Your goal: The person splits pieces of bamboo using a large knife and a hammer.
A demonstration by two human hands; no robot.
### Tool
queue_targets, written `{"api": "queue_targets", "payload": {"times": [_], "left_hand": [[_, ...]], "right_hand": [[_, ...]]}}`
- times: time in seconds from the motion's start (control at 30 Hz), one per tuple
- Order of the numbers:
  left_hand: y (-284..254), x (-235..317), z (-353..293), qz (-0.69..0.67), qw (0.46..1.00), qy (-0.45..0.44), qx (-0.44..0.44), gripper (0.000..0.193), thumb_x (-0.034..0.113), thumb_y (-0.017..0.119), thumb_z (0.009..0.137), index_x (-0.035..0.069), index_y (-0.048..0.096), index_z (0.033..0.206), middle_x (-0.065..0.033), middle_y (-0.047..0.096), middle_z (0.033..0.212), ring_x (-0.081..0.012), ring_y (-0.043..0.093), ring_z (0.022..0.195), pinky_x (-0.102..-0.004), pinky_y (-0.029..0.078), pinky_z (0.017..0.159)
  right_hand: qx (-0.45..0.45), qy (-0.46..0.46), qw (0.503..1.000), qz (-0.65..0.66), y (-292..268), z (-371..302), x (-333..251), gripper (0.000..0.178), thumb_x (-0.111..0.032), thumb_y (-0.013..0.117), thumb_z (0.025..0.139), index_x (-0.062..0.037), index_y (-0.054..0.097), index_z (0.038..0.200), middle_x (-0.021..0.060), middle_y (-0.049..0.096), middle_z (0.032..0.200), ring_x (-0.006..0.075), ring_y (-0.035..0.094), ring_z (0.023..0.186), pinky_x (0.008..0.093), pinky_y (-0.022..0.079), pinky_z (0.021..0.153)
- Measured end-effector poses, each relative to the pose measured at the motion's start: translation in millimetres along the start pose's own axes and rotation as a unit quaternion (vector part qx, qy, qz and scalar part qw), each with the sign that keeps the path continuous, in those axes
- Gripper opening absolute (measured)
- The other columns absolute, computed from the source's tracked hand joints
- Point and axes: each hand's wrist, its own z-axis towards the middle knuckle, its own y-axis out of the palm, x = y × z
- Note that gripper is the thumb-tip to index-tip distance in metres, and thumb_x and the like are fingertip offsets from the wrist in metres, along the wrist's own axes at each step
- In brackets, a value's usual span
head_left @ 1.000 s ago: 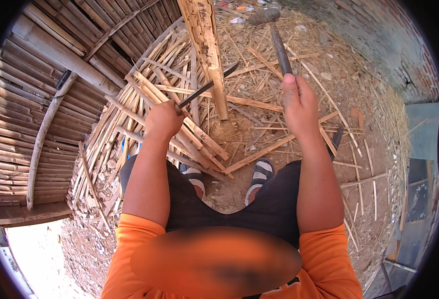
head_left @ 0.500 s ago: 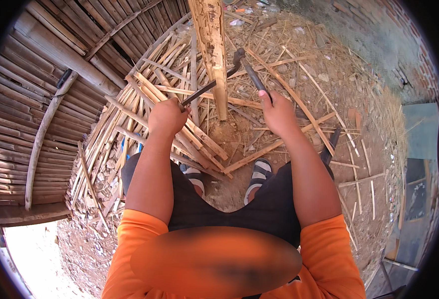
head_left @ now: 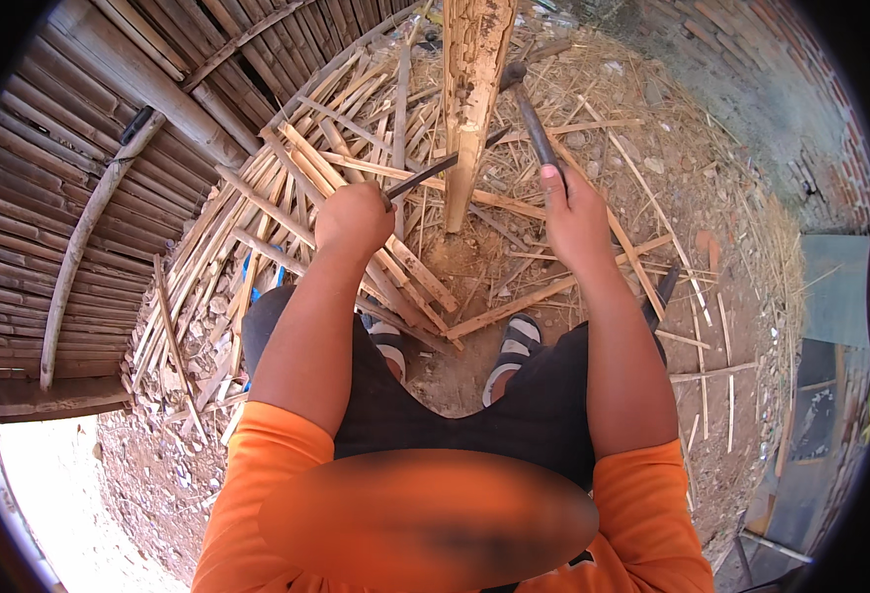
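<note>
A roughly split wooden post (head_left: 476,94), pale and pitted, stands upright in front of me with its lower end near the ground. My left hand (head_left: 354,225) is closed on the near end of a long, narrow dark blade (head_left: 420,180). It slants up to the right across the post, and its tip shows beyond the far side. Part of its length at the post is hidden, so I cannot tell how deep it sits. Closed on a dark handle, my right hand (head_left: 578,225) holds a hammer (head_left: 536,128). Its head is raised just right of the post, above the blade's tip.
Split bamboo strips (head_left: 257,212) lie heaped at the left, with more sticks (head_left: 642,257) strewn over the dirt at the right. A bamboo slat wall (head_left: 59,227) stands left; a brick and plaster wall (head_left: 751,109) rises right. My sandalled feet (head_left: 514,351) are below the post.
The post and both hands appear further right in the picture. The hammer head has lifted away from the blade's tip, where the two overlapped before.
</note>
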Motion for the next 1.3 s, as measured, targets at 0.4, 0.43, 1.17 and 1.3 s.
{"api": "queue_targets", "payload": {"times": [0.4,0.43,1.17,1.3], "left_hand": [[8.2,11.0,-1.1,0.011,1.000,-0.015,-0.017,0.026,0.020,0.062,0.088,0.007,0.074,0.107,-0.0184,0.074,0.107,-0.0361,0.072,0.100,-0.0466,0.057,0.088],[8.0,9.1,0.2,0.014,1.000,-0.015,-0.015,0.026,0.020,0.062,0.088,0.007,0.074,0.107,-0.0184,0.074,0.107,-0.0360,0.072,0.100,-0.0466,0.058,0.088],[4.5,-10.6,-2.4,0.021,0.998,-0.022,-0.060,0.038,0.037,0.070,0.089,0.006,0.071,0.111,-0.0159,0.073,0.112,-0.0342,0.069,0.107,-0.0455,0.056,0.092],[3.6,-6.5,-1.4,0.023,0.998,-0.032,-0.056,0.035,0.033,0.069,0.089,0.005,0.071,0.112,-0.0162,0.072,0.113,-0.0344,0.069,0.108,-0.0458,0.055,0.093]], "right_hand": [[-0.018,0.014,0.998,-0.065,12.0,-2.7,13.0,0.051,-0.047,0.044,0.106,0.0000,0.061,0.096,0.0212,0.065,0.072,0.0447,0.065,0.072,0.0530,0.050,0.069],[0.020,-0.008,0.999,-0.025,3.4,-2.8,6.4,0.048,-0.045,0.046,0.107,-0.0005,0.061,0.095,0.0200,0.065,0.071,0.0430,0.064,0.068,0.0529,0.047,0.065],[0.006,0.011,1.000,0.005,-6.9,-11.1,0.9,0.050,-0.048,0.048,0.105,0.0001,0.060,0.096,0.0210,0.062,0.070,0.0407,0.063,0.068,0.0500,0.047,0.066],[0.032,-0.001,0.999,0.012,-4.7,-13.1,4.9,0.048,-0.047,0.048,0.105,-0.0012,0.061,0.099,0.0223,0.064,0.071,0.0435,0.066,0.072,0.0539,0.048,0.068]]}}
